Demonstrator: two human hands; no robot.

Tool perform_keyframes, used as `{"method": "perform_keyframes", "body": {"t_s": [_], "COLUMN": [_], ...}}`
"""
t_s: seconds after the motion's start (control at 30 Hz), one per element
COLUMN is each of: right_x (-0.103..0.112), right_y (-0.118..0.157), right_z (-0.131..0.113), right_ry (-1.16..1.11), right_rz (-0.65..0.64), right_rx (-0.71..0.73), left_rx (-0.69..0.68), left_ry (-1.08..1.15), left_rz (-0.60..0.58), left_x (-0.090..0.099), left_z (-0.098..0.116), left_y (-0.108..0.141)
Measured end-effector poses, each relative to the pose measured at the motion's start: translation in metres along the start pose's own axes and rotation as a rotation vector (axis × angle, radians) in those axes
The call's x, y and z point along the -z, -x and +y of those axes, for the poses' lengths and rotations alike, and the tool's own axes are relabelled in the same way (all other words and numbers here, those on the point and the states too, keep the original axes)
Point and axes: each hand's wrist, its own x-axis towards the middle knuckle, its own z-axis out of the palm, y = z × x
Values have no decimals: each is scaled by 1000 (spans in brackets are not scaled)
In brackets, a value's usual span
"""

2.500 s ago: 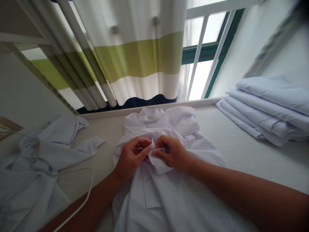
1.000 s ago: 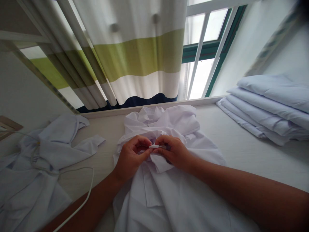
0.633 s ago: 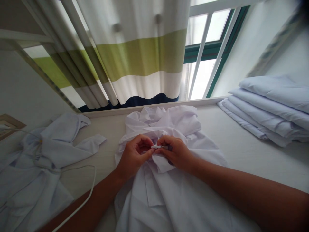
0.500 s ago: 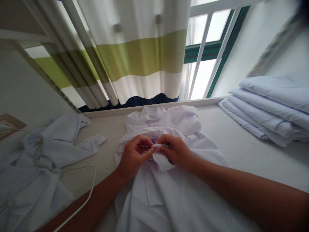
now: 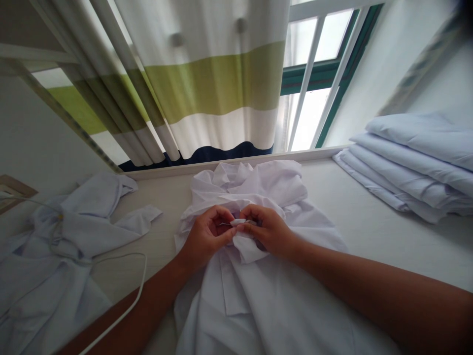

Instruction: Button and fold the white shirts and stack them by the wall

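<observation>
A white garment (image 5: 281, 296), perhaps a coat or shirt, lies spread and rumpled on the pale surface in front of me. My left hand (image 5: 207, 233) and my right hand (image 5: 270, 232) meet over its upper part, fingertips almost touching. Between them they pinch a small folded edge (image 5: 238, 223) of the white cloth. Thumb and forefinger of each hand are closed on it. A loose flap of the garment hangs just under the right fingers. Whether a button is in the pinch is hidden.
To the right stands a stack of folded white garments (image 5: 417, 172). Another crumpled white garment (image 5: 88, 222) lies on the left, with a white cable (image 5: 142, 276) running over it and my left forearm. Behind are a raised edge, railings and a striped curtain (image 5: 218, 88).
The left fingertips have shifted slightly at the pinched edge, with a wider gap showing between thumb and forefinger. The right hand stays nearly still, and the view has shifted very slightly.
</observation>
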Motion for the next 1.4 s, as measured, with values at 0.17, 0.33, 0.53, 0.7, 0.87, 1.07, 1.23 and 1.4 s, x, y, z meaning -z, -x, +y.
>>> {"method": "perform_keyframes", "body": {"t_s": [0.17, 0.33, 0.53, 0.7, 0.87, 1.07, 1.23, 1.4], "right_x": [0, -1, 1, 2, 3, 4, 3, 0], "right_y": [-2, -1, -2, -2, -2, -3, -3, -1], "right_z": [3, 3, 2, 1, 3, 1, 1, 4], "right_ry": [-142, -194, -203, -248, -317, -376, -395, -400], "right_rz": [-19, -23, -31, -59, -107, -134, -161, -155], "right_rx": [-43, -62, -78, -61, -73, -100, -84, -78], "left_rx": [-74, -115, -114, -134, -147, -166, -189, -221], "left_ry": [-23, -86, -95, -105, -93, -54, -41, -41], "left_rz": [-7, 82, 122, 122, 138, 108, 118, 90], "left_x": [-2, -8, -10, -10, -10, -10, -10, -7], "left_z": [-7, -4, -4, -6, -6, -5, -6, -7], "left_y": [3, 8, 7, 9, 11, 11, 10, 8]}}
